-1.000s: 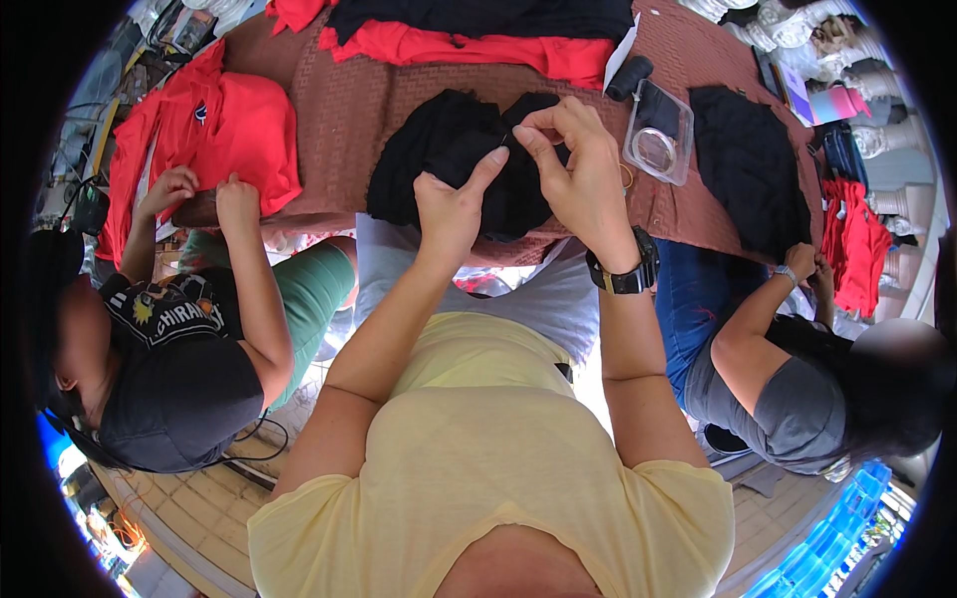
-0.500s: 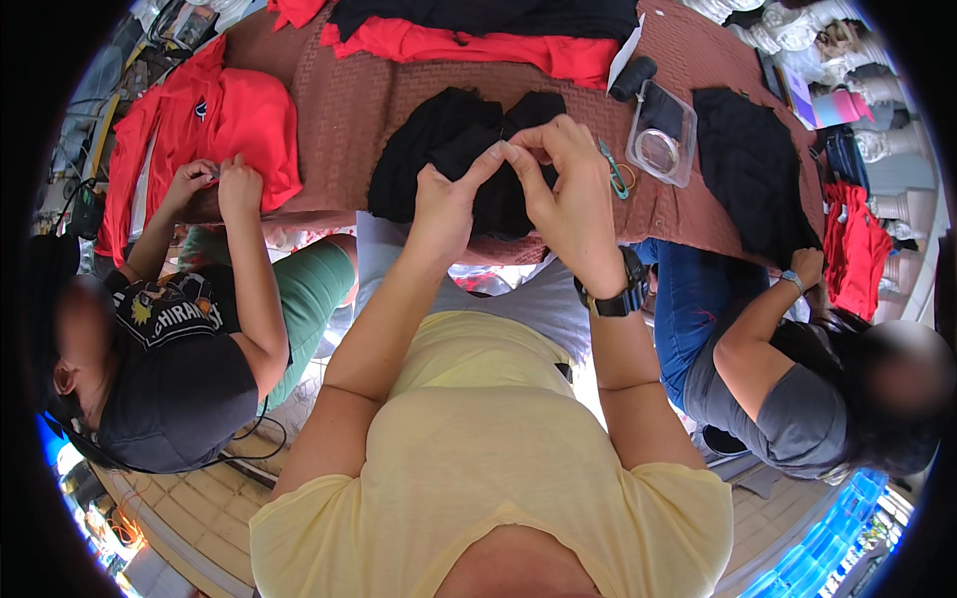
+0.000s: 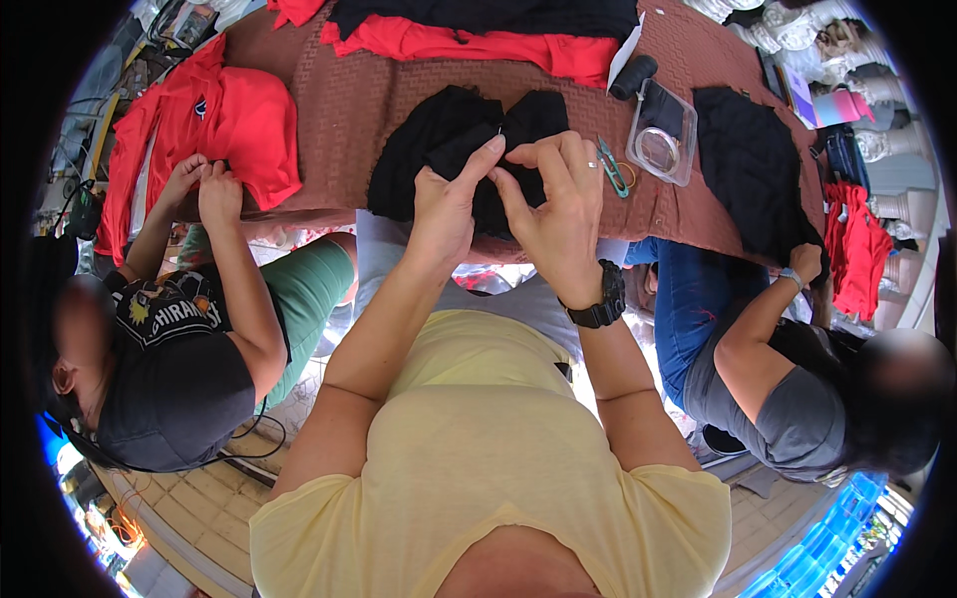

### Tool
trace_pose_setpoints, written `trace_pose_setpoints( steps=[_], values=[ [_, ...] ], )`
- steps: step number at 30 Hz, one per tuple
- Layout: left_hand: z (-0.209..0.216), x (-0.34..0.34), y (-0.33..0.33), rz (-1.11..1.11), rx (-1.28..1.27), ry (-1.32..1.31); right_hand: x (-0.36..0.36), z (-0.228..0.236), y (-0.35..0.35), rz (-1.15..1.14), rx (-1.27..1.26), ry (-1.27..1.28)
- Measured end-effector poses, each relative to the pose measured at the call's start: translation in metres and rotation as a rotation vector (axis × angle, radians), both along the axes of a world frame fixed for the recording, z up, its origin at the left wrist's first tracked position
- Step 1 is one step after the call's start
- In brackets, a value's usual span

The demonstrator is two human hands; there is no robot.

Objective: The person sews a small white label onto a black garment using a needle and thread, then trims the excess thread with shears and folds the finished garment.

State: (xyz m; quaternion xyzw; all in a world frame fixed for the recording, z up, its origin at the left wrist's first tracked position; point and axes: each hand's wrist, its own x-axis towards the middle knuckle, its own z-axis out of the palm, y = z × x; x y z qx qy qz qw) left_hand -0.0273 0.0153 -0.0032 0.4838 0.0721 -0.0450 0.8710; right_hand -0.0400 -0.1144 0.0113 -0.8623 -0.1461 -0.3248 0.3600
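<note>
A person in a pale yellow shirt [image 3: 498, 429] sat at a bench [image 3: 337, 130] spread with brown textured cloth, hands drawn together over a bunched black garment [image 3: 419, 145] that lay at the near edge, directly in front. The left hand [image 3: 445, 211] angled its thumb up and to the right, while the right hand [image 3: 556, 204], with a dark watch [image 3: 598, 301] at the wrist, curled close beside it, its index finger and thumb only narrowly parted. A thin glint showed by the fingertips, too small to identify; whether either hand gripped it or the fabric could not be told. Green-handled snips [image 3: 611, 167] lay just right of the right hand, near a clear plastic case [image 3: 679, 167] and a black cylinder [image 3: 634, 77]. At left, a co-worker in a black shirt [image 3: 179, 399] had both hands at the lower edge of a red garment [image 3: 249, 130]; at right, another, in a gray shirt [image 3: 797, 419], reached to the corner of a second black garment [image 3: 748, 164].
</note>
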Motion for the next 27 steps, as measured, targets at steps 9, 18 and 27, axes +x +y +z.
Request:
trace_pose_setpoints(
  steps=[9, 18, 27],
  values=[
    [-0.004, 0.001, 0.002, 0.023, 0.008, -0.036, 0.018, 0.002, -0.008, 0.189, 0.190, 0.134],
    [-0.007, 0.005, -0.005, 0.086, 0.201, -0.194, 0.061, 0.003, -0.031, 0.460, 0.270, 0.329],
    [-0.016, 0.008, 0.011, -0.012, 0.382, -0.179, 0.092, 0.033, -0.028, 0.599, 0.511, 0.439]
  ],
)
